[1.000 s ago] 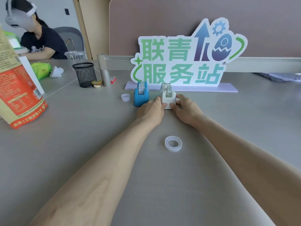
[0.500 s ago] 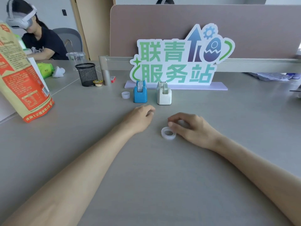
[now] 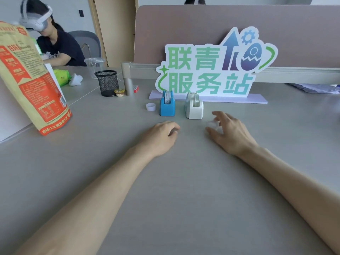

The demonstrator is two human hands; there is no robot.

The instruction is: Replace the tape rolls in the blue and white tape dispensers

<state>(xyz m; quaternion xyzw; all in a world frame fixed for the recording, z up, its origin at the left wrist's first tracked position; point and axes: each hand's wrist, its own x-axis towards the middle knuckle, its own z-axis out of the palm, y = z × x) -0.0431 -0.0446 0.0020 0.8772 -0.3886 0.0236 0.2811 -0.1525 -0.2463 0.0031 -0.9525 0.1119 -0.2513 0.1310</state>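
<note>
The blue tape dispenser [image 3: 167,106] and the white tape dispenser [image 3: 194,109] stand side by side on the grey table [image 3: 184,181], each with a roll in it. My right hand [image 3: 230,134] hovers just right of and in front of the white dispenser, its thumb and fingers closed around a blurred clear tape roll [image 3: 212,124]. My left hand [image 3: 161,138] rests on the table in front of the blue dispenser, fingers curled in, holding nothing. A small white tape core [image 3: 150,107] lies left of the blue dispenser.
A green-lettered sign [image 3: 211,70] stands right behind the dispensers. A black mesh cup [image 3: 107,82], a small round pod [image 3: 119,92] and a divider post [image 3: 128,83] are at the back left. An orange bag [image 3: 31,80] leans at far left. A person with a headset [image 3: 53,45] sits behind.
Both hands left the white dispenser and drew back. My right hand reached the clear roll lying on the table and has lifted it toward the white dispenser. My left hand settled on the table.
</note>
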